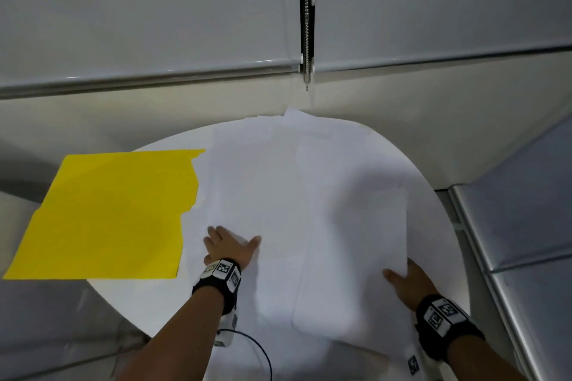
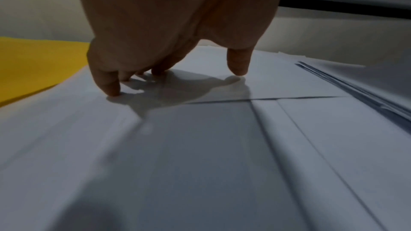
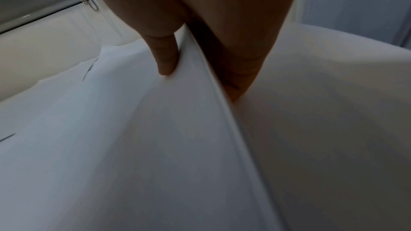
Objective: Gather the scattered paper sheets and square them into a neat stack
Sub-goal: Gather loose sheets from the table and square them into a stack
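The white paper sheets point(image 1: 272, 195) lie spread and overlapping over the round white table point(image 1: 130, 297), some reaching past its far edge. The left hand point(image 1: 229, 246) is open, its fingertips point(image 2: 112, 89) pressing flat on the sheets near the yellow folder point(image 1: 105, 216). The right hand point(image 1: 408, 281) pinches the edge of a lifted bundle of sheets point(image 1: 365, 244), thumb on top and fingers below. I judge the main risk is slipping: the bundle is held at one edge only, so lower sheets may slide out, and a sideways pull could push the far sheets off the table.
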A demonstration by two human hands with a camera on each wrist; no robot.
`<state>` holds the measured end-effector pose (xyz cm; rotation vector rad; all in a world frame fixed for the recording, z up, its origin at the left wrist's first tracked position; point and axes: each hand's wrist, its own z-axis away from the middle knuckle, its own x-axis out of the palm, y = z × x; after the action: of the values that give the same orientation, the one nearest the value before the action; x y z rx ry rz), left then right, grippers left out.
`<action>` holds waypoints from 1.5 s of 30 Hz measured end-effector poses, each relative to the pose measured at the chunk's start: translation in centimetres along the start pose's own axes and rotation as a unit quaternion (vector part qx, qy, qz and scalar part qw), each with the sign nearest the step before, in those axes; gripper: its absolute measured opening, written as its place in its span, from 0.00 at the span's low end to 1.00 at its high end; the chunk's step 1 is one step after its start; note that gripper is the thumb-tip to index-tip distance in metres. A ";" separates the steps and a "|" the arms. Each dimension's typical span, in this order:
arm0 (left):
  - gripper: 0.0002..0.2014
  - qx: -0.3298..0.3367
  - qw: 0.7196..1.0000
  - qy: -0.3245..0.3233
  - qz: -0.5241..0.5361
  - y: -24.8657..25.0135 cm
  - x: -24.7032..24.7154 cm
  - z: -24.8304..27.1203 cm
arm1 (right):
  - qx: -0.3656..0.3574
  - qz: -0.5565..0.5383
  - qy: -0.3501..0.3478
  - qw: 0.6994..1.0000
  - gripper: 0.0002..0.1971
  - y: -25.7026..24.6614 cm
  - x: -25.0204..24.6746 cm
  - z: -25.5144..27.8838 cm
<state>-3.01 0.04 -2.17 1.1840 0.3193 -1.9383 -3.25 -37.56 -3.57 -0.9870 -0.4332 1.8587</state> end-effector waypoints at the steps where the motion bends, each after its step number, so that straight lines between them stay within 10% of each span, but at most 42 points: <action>1: 0.58 0.001 1.000 0.001 -0.006 0.4 0.5 0.3 | -0.001 0.004 -0.003 1.000 0.22 -0.1 0.0 -0.1; 12: 0.26 0.085 0.986 0.049 0.138 3.7 2.0 3.3 | 0.007 0.032 -0.014 0.999 0.22 -0.9 -0.3 -0.1; 24: 0.18 0.066 0.967 0.041 0.242 2.5 -0.9 2.4 | 0.008 0.011 -0.004 1.000 0.20 -1.8 -0.6 0.6; 33: 0.10 0.132 0.889 0.126 0.420 1.1 -9.3 1.8 | -0.022 -0.023 0.009 0.999 0.16 -3.4 -0.6 1.6; 38: 0.10 0.211 0.809 0.062 0.545 1.5 -11.8 3.9 | -0.042 -0.088 0.035 0.995 0.17 -5.3 -0.3 2.4; 45: 0.19 0.255 0.873 -0.125 0.396 -0.2 -6.7 4.2 | -0.092 -0.259 -0.003 0.962 0.12 -10.7 1.6 5.2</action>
<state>-4.26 1.13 5.52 1.1067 -0.7635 -1.4165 -1.46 -30.45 5.91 -0.8848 -0.7969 1.3646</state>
